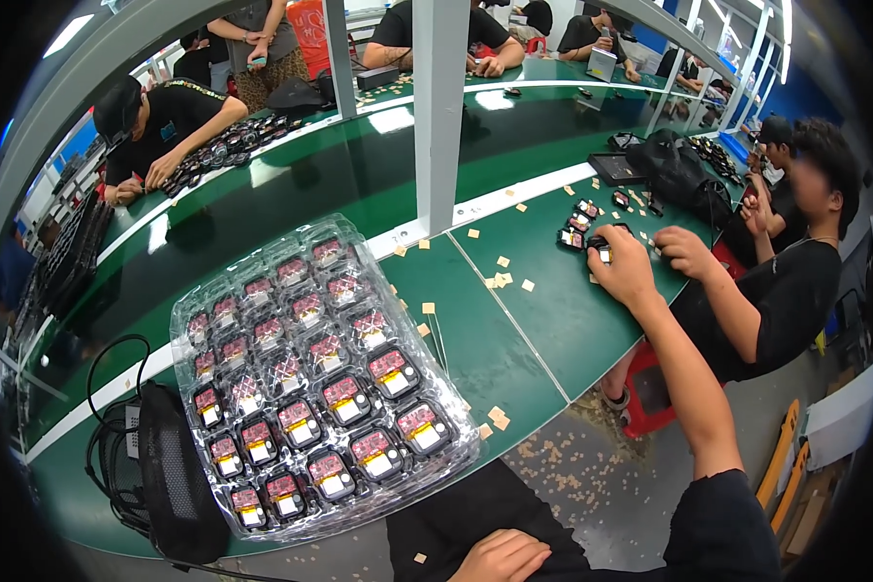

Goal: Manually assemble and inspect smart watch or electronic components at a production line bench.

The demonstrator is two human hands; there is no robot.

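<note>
Glossy clear blister tray [189, 320] (ribbed pockets) sits apart from right hand [623, 267].

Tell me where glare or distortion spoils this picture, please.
In the head view, overhead lights glare on the green table and on the clear plastic tray; the fisheye bends the white post and table edges, and the corners go black.

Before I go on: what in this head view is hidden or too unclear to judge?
- What the right hand grips: its back covers the small black part under it.
- The left hand: cut off by the lower edge, resting on the lap, so its fingers are hidden.
- The parts in the clear tray: glare on the plastic blurs the far rows.
- The black mesh bag: its contents do not show.
</note>
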